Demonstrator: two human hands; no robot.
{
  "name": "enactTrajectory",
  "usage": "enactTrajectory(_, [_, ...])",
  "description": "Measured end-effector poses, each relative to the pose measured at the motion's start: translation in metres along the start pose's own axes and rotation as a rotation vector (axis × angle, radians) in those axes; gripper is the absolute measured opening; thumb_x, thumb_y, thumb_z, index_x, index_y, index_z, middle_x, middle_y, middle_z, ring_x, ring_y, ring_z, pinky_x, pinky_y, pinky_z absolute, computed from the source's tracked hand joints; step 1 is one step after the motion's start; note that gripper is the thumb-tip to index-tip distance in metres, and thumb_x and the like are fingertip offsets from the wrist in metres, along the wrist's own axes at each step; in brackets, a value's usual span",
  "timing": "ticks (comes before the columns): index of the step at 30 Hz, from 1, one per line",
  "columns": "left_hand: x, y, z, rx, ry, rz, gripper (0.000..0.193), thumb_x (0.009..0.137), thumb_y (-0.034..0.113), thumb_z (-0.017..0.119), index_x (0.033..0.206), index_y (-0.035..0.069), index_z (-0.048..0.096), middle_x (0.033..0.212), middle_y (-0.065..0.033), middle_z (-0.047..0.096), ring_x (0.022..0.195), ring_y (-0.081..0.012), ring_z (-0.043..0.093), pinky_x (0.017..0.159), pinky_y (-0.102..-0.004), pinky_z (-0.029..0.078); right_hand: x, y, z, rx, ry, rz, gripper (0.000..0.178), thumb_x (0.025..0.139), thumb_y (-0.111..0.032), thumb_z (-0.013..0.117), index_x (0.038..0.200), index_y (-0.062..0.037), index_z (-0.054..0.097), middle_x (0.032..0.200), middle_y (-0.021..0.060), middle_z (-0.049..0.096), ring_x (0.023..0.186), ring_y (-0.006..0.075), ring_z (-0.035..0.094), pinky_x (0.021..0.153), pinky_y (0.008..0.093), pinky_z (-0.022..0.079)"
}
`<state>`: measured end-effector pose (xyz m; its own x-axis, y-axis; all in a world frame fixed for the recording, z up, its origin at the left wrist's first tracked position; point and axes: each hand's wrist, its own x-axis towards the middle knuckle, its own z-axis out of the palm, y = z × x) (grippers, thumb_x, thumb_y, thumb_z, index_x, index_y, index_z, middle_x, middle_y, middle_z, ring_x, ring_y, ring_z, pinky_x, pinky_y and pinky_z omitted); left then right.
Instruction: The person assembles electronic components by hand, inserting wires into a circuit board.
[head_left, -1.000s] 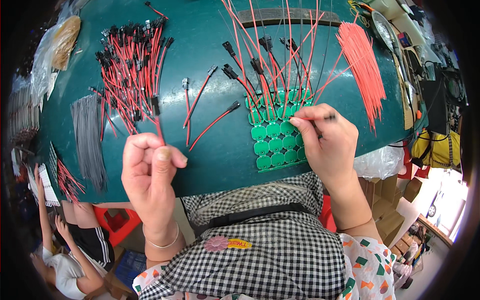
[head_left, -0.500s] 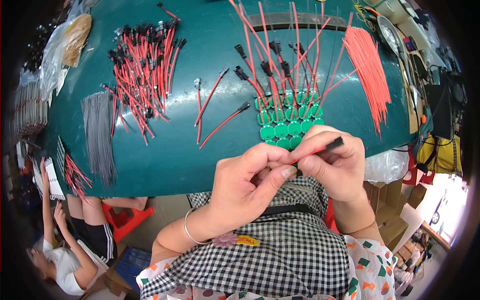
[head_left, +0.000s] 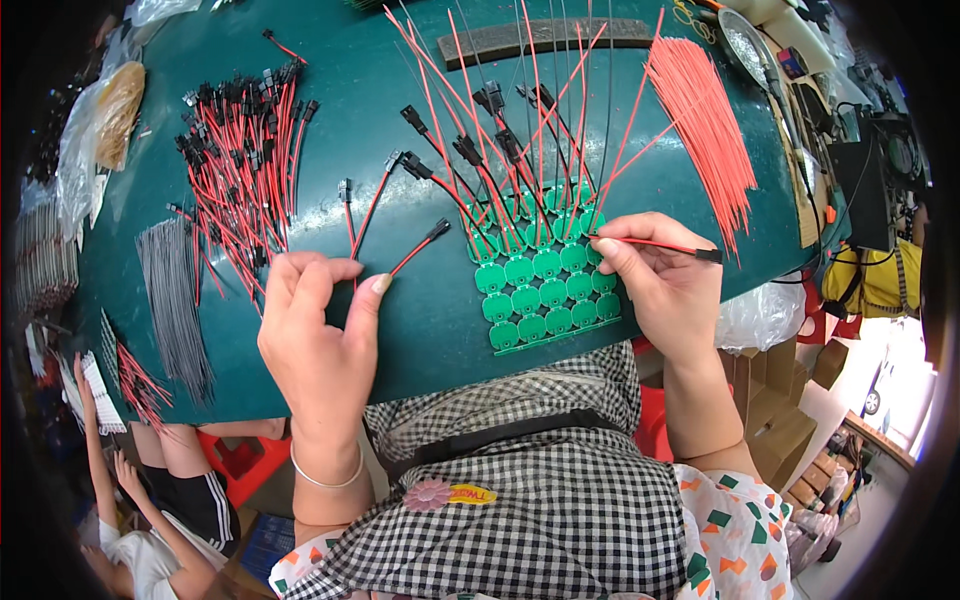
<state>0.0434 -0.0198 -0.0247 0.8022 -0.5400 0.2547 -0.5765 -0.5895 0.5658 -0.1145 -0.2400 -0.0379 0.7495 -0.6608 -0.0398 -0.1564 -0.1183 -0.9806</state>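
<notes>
Dark teal work table was seen from above, its near edge curving across the lap of a person in a black-and-white checked garment. Near that edge lay a green panel of small round circuit boards, with red and black leads rising from its upper rows. A red-and-black wire lead with a black connector was pinched between the thumb and forefinger of the right hand, the bare end held at the panel's upper right corner and the connector pointing right. The left hand was noted loosely curled on the table left of the panel, its fingertips touching a loose red lead with a black plug; a firm grip could not be confirmed. Two further loose leads lay just above it. A heap of red-and-black connector leads was recorded farther left, a bundle of grey wires below it. A fan of bare red wires lay at the right. A dark strip lay at the far edge.
</notes>
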Motion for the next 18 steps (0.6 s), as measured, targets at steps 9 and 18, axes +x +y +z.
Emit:
enactTrajectory(9, [-0.008, -0.006, 0.004, -0.055, -0.054, -0.050, 0.020, 0.073, -0.002, 0.079, 0.083, -0.001, 0.062, 0.083, -0.0056, 0.051, 0.072, -0.0150, 0.048, 0.059, -0.0273, 0.040, 0.001, -0.002, 0.004, -0.112, 0.041, -0.083, 0.009, 0.084, 0.007, 0.071, 0.091, 0.0038, 0.073, 0.086, 0.0057, 0.069, 0.070, 0.0067, 0.060, 0.059, 0.0200, 0.047])
enactTrajectory(18, [-0.014, -0.006, -0.005, -0.052, -0.165, -0.022, 0.019, 0.071, -0.004, 0.078, 0.082, -0.002, 0.062, 0.085, -0.0074, 0.052, 0.075, -0.0199, 0.053, 0.068, -0.0285, 0.044, -0.001, -0.006, 0.003, -0.133, 0.028, -0.050, 0.008, 0.084, 0.008, 0.070, 0.091, 0.0042, 0.073, 0.086, 0.0062, 0.068, 0.069, 0.0067, 0.059, 0.059, 0.0207, 0.046])
